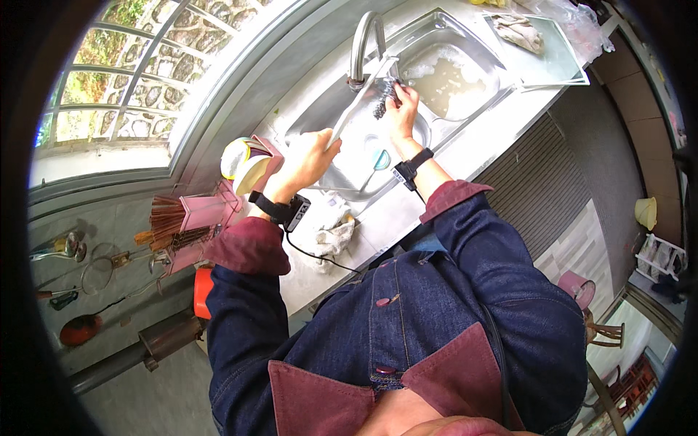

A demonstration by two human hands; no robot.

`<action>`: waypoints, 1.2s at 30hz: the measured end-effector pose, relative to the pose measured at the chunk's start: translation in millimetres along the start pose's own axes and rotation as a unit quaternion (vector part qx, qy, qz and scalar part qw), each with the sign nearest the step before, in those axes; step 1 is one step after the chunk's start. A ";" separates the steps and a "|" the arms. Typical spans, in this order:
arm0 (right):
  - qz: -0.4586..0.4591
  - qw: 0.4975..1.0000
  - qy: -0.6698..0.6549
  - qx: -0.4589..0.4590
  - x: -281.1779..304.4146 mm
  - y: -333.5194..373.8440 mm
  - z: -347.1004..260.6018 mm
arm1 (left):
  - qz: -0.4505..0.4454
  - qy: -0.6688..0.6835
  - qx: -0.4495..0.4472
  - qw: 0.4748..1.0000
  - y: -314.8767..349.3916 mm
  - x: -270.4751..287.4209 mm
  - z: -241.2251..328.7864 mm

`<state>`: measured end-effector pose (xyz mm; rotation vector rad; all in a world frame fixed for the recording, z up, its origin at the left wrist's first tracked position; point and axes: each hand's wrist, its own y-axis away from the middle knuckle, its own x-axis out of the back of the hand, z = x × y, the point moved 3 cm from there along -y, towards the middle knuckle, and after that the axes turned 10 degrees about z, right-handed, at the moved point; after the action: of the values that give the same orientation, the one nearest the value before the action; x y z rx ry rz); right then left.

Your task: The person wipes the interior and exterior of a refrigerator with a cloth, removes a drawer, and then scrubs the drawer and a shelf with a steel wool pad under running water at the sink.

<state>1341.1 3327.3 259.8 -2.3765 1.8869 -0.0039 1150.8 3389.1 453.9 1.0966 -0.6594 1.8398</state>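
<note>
My left hand (307, 161) is closed on the near end of a thin white-edged panel (347, 115), seen nearly edge-on and slanting up over the sink's left basin (302, 132). In my right hand (403, 112) is a dark, shiny steel wool scrubber (380, 106), held beside the panel; whether it touches the panel I cannot tell. The curved faucet (359, 45) stands just past both hands. Below them in the basin lies a small blue-green round piece (380, 159).
Soapy, cloudy water (454, 83) fills the right basin. Beyond it, a white-framed glass panel (563, 54) carries a crumpled cloth (518, 33). A wet rag (334, 231) lies on the counter's near left. Pink chopstick holders (202, 212) and hanging utensils (98, 276) line the left wall.
</note>
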 end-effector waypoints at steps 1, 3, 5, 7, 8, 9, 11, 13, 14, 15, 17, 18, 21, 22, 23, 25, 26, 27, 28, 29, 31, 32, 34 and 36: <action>0.011 0.998 -0.019 0.055 0.8 -4.3 -13.0 | 0.000 -0.020 -0.008 1.000 -0.2 -0.1 1.9; 0.052 0.977 0.016 0.208 3.0 -4.4 -29.9 | 0.023 -0.035 -0.048 0.998 0.5 1.1 8.1; 0.030 0.984 0.067 0.163 3.5 -1.9 -19.9 | 0.001 -0.020 -0.031 0.999 0.0 -1.2 11.5; -0.016 0.985 0.169 0.037 1.6 1.8 4.5 | 0.019 -0.005 -0.050 0.999 -1.0 -1.0 16.6; -0.025 0.971 0.235 -0.020 1.0 3.3 16.2 | 0.014 -0.007 -0.044 0.999 -1.2 -2.1 17.9; -0.021 0.974 0.225 -0.016 1.5 3.1 21.6 | 0.020 -0.033 -0.055 0.998 -1.0 -2.1 20.0; -0.034 0.976 0.211 -0.032 -1.8 1.3 25.7 | 0.024 -0.058 -0.067 0.996 -1.4 -2.8 22.8; -0.009 0.982 0.189 -0.014 -4.0 -2.6 17.3 | 0.025 -0.058 -0.061 0.996 -0.8 -5.2 24.1; 0.033 0.992 0.110 0.043 -5.3 -2.4 6.3 | 0.014 -0.062 -0.050 0.997 -0.2 -7.4 24.4; 0.048 0.991 0.063 0.108 -5.7 -3.6 -4.7 | 0.008 -0.069 -0.042 0.997 -0.3 -8.9 24.4; 0.058 0.977 0.020 0.203 -6.8 -3.4 -20.2 | -0.001 -0.084 -0.027 0.996 -0.4 -11.0 24.7; 0.067 0.986 -0.006 0.153 -5.6 -5.3 -19.1 | -0.002 -0.075 -0.022 0.997 -1.3 -10.9 24.9; -0.042 0.991 0.129 -0.012 0.0 -9.5 6.4 | -0.014 -0.050 -0.006 0.999 -0.4 -10.7 25.6; -0.099 0.985 0.108 -0.094 5.7 -9.9 21.1 | -0.009 -0.069 -0.012 0.997 0.7 -10.2 26.7; -0.136 0.964 0.111 -0.198 11.1 -11.1 37.2 | -0.008 -0.086 -0.016 0.996 1.4 -9.0 27.2; -0.132 0.968 -0.037 -0.211 24.7 -12.3 53.1 | -0.001 -0.108 -0.026 0.994 4.5 -8.4 29.9; -0.149 0.941 -0.089 -0.289 31.6 -10.5 62.1 | 0.003 -0.113 -0.034 0.993 7.2 -9.2 32.3; -0.147 0.928 -0.109 -0.326 36.5 -10.8 66.4 | 0.017 -0.116 -0.050 0.992 7.7 -9.9 35.5; -0.151 0.902 -0.181 -0.362 42.7 -10.5 66.9 | 0.018 -0.106 -0.058 0.993 9.0 -11.5 38.4; -0.167 0.895 -0.183 -0.371 49.5 -10.5 65.2 | 0.025 -0.092 -0.070 0.993 12.2 -13.1 42.7; -0.160 0.828 -0.252 -0.475 66.9 -10.8 58.7 | -0.002 -0.087 -0.090 0.992 18.5 -17.9 50.4; -0.119 0.757 -0.295 -0.571 76.3 -8.7 55.4 | 0.004 -0.079 -0.128 0.989 21.3 -18.5 55.5; -0.107 0.678 -0.308 -0.659 103.1 -9.4 46.3 | -0.004 -0.067 -0.194 0.979 28.6 -18.9 63.8; -0.183 0.650 -0.330 -0.660 127.7 -13.7 35.0 | -0.024 -0.096 -0.219 0.971 36.7 -19.2 66.7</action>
<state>1386.0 3209.2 217.9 -2.5339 0.9374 2.5308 1151.2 3311.9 468.2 0.9855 -1.0838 1.4591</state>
